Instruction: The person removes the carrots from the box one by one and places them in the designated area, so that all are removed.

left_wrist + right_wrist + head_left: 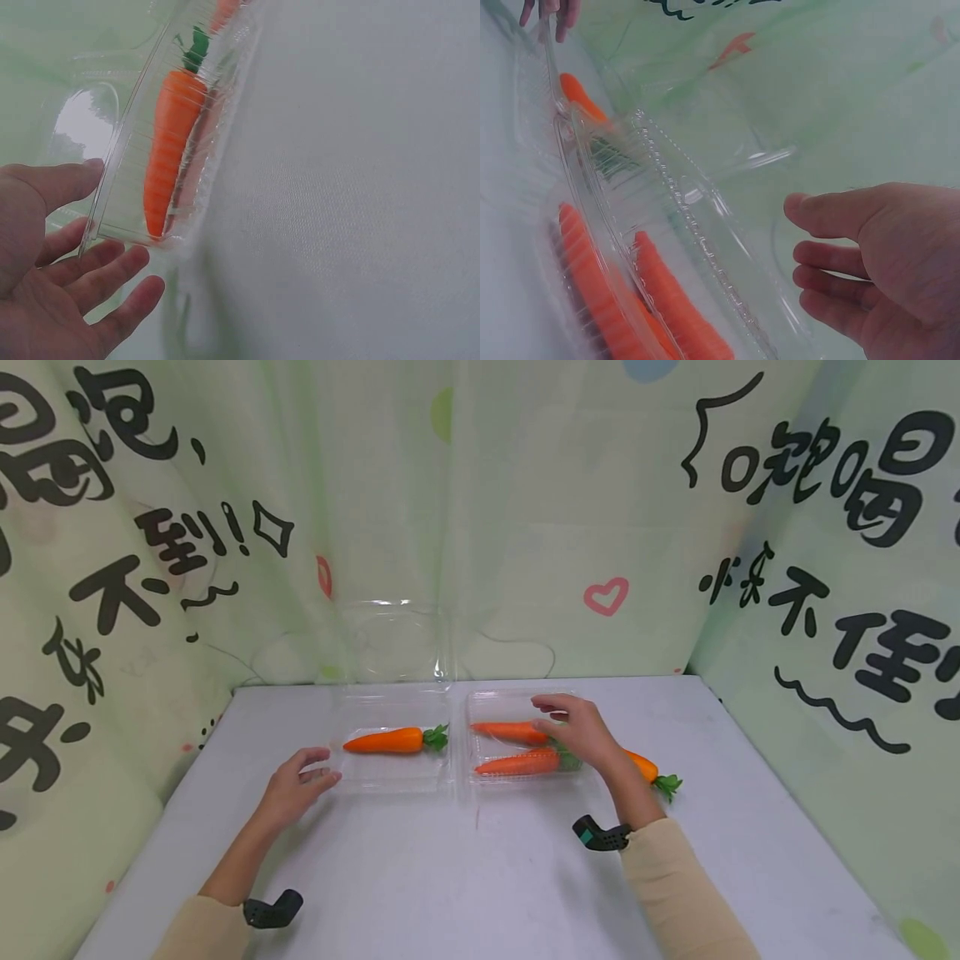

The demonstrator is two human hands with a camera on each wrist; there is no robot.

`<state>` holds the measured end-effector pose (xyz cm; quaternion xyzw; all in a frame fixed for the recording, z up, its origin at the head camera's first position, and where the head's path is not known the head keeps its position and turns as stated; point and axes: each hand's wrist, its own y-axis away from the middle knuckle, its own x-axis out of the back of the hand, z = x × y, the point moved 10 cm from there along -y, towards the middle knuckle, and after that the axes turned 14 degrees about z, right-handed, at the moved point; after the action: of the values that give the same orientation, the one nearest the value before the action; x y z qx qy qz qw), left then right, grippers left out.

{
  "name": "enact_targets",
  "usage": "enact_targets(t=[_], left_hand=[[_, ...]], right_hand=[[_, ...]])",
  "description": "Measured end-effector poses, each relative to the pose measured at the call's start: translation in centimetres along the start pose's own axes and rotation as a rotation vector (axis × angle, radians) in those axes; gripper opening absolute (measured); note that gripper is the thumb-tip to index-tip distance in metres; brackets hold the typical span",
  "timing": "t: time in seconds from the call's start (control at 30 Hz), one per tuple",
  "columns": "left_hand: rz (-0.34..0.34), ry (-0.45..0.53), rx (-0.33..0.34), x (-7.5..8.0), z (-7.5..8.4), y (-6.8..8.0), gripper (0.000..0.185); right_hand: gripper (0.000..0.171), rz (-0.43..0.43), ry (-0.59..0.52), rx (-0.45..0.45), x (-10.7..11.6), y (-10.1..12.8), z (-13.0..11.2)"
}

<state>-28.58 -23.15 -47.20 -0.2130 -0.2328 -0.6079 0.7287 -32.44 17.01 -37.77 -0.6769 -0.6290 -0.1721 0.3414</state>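
Here, in the lower part of the head view, two forearms in beige sleeves are reaching forward over the grey table [480,877], each one wearing a dark wrist mount. The left hand [294,787] is lying left of centre with its fingers relaxed and apart, the fingertips just beside the left end of the left clear box [390,777]; in the left wrist view the fingers [112,270] are spreading open at the box corner and are holding nothing. Inside this box one carrot [393,741] is lying with its green top pointing right, and the lid is standing open behind it. The right hand [577,731] is hovering right of centre, palm down, fingers loosely apart, over the right clear box [517,777], gripping nothing. In this box two carrots [517,764] are lying side by side. Another carrot [651,771] is lying on the table, partly hidden behind the right wrist. Farther back, a pale green curtain [480,510] with black characters is hanging around the table.
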Motion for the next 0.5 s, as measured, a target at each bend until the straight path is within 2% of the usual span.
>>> enact_targets(t=[0.5], left_hand=[[-0.008,0.027,0.026,-0.19,-0.32,-0.28,0.059]], right_hand=[[0.040,-0.036,-0.049,0.015,-0.98,0.08,-0.41]])
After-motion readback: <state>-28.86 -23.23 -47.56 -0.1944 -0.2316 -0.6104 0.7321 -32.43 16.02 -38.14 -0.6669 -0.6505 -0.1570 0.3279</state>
